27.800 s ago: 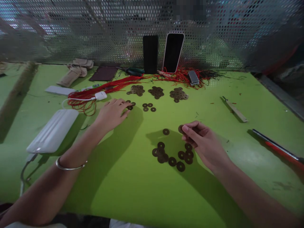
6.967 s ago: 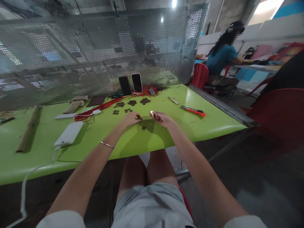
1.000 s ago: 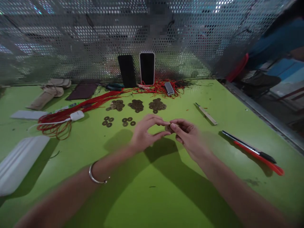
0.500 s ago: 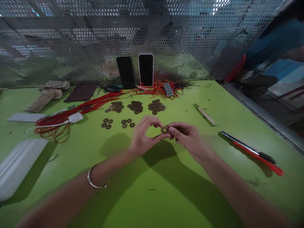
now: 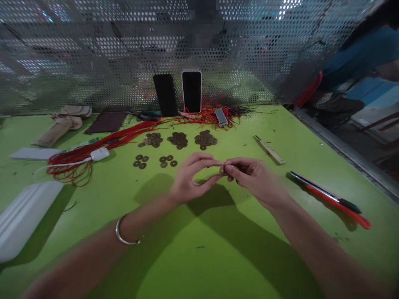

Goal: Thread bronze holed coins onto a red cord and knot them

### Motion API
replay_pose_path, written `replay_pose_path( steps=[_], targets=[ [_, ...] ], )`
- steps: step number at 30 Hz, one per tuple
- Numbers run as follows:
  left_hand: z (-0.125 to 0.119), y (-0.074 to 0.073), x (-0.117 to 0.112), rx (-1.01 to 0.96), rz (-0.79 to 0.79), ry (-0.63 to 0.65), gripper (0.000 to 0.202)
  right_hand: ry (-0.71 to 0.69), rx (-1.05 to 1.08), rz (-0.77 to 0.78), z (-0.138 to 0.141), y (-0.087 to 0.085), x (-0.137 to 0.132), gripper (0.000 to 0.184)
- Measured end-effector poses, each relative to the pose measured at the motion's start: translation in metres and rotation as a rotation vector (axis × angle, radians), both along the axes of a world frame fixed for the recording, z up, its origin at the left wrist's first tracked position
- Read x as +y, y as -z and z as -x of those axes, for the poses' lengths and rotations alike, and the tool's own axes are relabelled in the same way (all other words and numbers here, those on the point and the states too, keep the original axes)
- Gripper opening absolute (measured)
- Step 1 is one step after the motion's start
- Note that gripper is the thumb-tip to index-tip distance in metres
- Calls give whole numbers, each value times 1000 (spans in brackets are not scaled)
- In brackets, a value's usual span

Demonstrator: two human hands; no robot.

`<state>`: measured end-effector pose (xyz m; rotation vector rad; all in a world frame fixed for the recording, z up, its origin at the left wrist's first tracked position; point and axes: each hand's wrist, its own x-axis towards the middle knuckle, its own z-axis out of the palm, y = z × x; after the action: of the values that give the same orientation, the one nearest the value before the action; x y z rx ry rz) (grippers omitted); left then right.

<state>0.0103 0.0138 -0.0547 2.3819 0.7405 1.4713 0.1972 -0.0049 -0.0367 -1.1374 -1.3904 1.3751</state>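
A brass-coloured coin [image 5: 221,170], turned nearly edge-on, is held above the green table between my two hands. My left hand [image 5: 191,178], with a silver bangle on the wrist, reaches thumb and forefinger to the coin's left side. My right hand [image 5: 252,178] pinches its right side between thumb and fingers. Whether a second coin sits inside the right-hand pinch is hidden. Beyond my hands lie two small groups of coins, one on the left [image 5: 141,162] and one nearer the middle [image 5: 168,161]. Three larger coin heaps [image 5: 177,140] form a row behind them.
Red cord [image 5: 109,141] stretches across the left, beside a white case [image 5: 28,220]. Two phones [image 5: 192,91] lean on the perforated metal screen. On the right lie a thin blade tool [image 5: 269,150] and a red-and-black knife [image 5: 327,197]. A person in blue [image 5: 361,58] is at far right.
The coin has turned from face-on to nearly edge-on and shifted slightly right. My left forefinger has straightened, and my right hand has moved a little to the right.
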Motion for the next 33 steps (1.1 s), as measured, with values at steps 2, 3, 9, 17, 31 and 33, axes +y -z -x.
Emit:
replay_pose_path(
  steps=[2, 3, 9, 17, 31, 33],
  targets=[
    [0, -1, -1, 0, 6, 14, 30, -21, -2, -14, 0, 0, 0, 22],
    [0, -1, -1, 3, 9, 19, 32, -32, -3, -21, 0, 1, 0, 21],
    [-3, 0, 2, -45, -2, 30, 29, -1, 31, 23, 0, 2, 0, 22],
    [-4, 0, 3, -39, 121, -33, 25, 10, 8, 153, -2, 6, 4, 36],
    [-14, 14, 90, 332, 439, -630, 25, 107, 184, 302, 0, 33, 21, 43],
    [-12, 10, 68, 344, 418, -526, 26, 116, 173, 286, 0, 31, 22, 45]
  ],
)
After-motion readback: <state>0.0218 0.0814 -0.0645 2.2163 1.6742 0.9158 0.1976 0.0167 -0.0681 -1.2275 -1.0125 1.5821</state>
